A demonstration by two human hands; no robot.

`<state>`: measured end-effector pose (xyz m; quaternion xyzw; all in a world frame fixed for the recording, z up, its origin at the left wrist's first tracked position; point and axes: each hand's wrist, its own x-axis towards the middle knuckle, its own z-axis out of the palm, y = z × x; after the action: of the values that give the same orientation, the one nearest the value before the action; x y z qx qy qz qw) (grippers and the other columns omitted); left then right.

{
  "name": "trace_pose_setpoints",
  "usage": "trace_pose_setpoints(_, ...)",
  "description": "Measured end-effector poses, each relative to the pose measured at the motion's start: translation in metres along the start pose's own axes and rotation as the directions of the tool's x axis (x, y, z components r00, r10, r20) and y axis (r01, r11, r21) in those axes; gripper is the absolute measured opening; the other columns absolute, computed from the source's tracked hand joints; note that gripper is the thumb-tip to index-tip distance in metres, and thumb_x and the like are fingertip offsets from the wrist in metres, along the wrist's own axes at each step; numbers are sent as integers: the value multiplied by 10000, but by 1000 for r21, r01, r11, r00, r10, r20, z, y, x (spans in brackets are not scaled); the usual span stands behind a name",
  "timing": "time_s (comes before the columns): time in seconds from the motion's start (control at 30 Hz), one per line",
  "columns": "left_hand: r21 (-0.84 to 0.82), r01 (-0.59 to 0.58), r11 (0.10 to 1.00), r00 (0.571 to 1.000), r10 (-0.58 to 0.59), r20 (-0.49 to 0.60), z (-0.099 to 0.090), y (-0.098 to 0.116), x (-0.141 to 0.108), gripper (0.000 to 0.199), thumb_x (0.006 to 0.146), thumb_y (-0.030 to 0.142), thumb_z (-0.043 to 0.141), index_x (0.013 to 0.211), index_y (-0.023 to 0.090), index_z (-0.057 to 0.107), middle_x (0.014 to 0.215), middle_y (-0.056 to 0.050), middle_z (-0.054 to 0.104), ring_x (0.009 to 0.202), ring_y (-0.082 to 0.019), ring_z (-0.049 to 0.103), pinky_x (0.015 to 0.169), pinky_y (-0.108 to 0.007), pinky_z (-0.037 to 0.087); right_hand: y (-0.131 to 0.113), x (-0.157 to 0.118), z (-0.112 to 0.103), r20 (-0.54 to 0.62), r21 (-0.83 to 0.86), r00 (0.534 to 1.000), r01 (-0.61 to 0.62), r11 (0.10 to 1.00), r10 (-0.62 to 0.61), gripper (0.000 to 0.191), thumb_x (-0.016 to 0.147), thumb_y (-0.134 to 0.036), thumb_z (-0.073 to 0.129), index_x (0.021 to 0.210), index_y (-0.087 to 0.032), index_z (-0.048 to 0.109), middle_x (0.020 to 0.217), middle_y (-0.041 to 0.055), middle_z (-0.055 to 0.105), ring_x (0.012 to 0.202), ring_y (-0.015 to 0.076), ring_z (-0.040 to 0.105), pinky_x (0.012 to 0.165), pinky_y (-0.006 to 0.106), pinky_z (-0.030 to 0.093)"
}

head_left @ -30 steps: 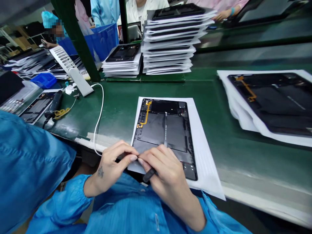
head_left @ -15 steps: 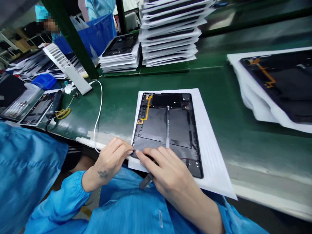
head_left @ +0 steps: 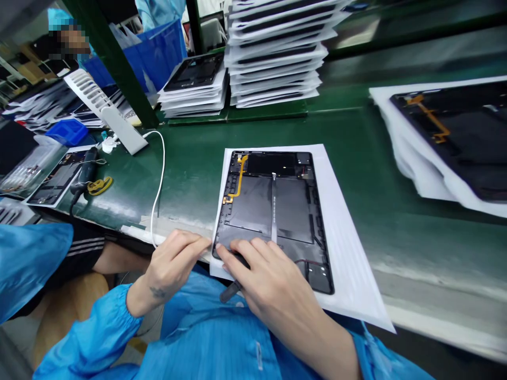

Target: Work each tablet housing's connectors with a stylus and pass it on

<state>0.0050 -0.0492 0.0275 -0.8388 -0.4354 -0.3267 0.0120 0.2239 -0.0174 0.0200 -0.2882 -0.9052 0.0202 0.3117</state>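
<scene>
your right hand (head_left: pixel 273 274) grips a dark tool (head_left: pixel 229 292); your left hand (head_left: pixel 170 264) is pinched together near the open device shell (head_left: pixel 325 248) containing an orange ribbon (head_left: pixel 241 182).

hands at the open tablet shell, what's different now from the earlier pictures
The left hand has moved left, apart from the right hand, whose fingertips have moved left to the near left corner of the tablet shell. At the left, the neighbour's blue garment has drawn further left. The right hand still holds the dark tool; the shell stays on its white sheet.
</scene>
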Motion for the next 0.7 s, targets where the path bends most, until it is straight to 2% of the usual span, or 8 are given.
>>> trace_pose_setpoints(0.17, 58, -105, 993, 993, 102, 56, 1, -5, -12, 442, 958, 5, 499, 1386, 105, 549, 1059, -131, 701, 971, -212, 662, 858, -348, 567, 0, -1, 0, 36, -44, 999, 22, 999, -20, 310, 1015, -148, 397, 1159, -96, 666, 918, 76, 658, 778, 231, 470, 692, 378, 347)
trace_pose_setpoints(0.33, 127, -191, 973, 976, 175, 126, -5, -1, -3, 408, 972, 16, 443, 1371, 22, 528, 1059, -173, 700, 972, -234, 658, 851, -366, 574, 2, -3, 2, 26, -56, 999, 23, 998, -22, 302, 1012, -158, 419, 1196, -97, 651, 979, 93, 669, 808, 238, 482, 715, 382, 349)
trace_pose_setpoints(0.47, 203, -245, 948, 960, 208, 185, -10, 4, 3, 384, 999, 61, 404, 1360, -1, 519, 1029, -183, 702, 951, -245, 667, 833, -374, 579, 3, -4, 2, 23, -50, 999, 29, 998, -28, 309, 1021, -156, 409, 1215, -92, 642, 998, 90, 669, 823, 236, 478, 720, 373, 340)
trace_pose_setpoints(0.7, 240, -258, 936, 960, 220, 176, -10, 2, 4, 340, 1010, 80, 412, 1318, 15, 539, 1009, -174, 708, 918, -231, 666, 778, -345, 576, 1, -2, -1, 29, -16, 999, 17, 1000, -16, 325, 1049, -202, 374, 1179, -115, 658, 956, 71, 650, 797, 226, 468, 705, 367, 324)
